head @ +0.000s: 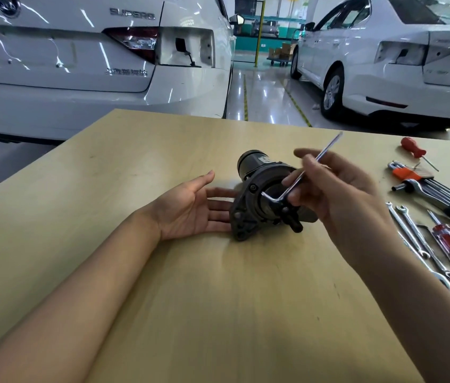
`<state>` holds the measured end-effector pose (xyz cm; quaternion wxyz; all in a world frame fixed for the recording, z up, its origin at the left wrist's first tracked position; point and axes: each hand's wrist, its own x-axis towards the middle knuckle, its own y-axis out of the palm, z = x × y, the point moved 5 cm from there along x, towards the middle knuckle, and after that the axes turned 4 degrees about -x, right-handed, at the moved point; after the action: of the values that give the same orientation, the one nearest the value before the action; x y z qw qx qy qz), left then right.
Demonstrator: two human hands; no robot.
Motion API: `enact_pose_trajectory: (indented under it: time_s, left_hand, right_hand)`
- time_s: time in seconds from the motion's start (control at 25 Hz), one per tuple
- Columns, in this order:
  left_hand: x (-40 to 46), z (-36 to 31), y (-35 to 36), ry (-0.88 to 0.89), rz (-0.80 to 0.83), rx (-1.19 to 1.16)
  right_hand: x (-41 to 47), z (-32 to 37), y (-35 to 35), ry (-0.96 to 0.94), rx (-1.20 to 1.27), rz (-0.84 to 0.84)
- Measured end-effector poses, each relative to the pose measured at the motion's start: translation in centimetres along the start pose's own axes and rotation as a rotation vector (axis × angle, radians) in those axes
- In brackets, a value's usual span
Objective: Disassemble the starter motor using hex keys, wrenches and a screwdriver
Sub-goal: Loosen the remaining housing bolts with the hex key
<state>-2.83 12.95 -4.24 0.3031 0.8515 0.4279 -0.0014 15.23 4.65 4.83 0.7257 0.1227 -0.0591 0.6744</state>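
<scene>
The starter motor lies on its side near the middle of the table, its long axis running from the flanged end facing the person back and slightly left to the round can at the far end. The left hand lies flat and open, palm up, just left of the flange, fingertips reaching it. The right hand hovers just right of the motor and pinches a hex key, long arm slanting up and away, short arm pointing at the flange face. That tip seems close to a bolt, though whether it is seated I cannot tell. The right hand is nearer the work.
</scene>
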Motion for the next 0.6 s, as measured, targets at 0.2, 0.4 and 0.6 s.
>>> enact_pose_trajectory:
  time_s: [0.2, 0.4, 0.6]
  left_hand:
    - [0.11, 0.03, -0.24, -0.006, 0.014, -0.009]
    - [0.17, 0.03, -0.22, -0.004, 0.028, -0.001]
    - [0.2, 0.04, -0.31, -0.004, 0.035, -0.003]
  right_hand:
    - [0.23, -0.95, -0.57, 0.055, 0.096, -0.05]
    - [0.08, -1.07, -0.73, 0.028, 0.114, -0.135]
    - [0.21, -1.27, -0.64, 0.036, 0.189, -0.135]
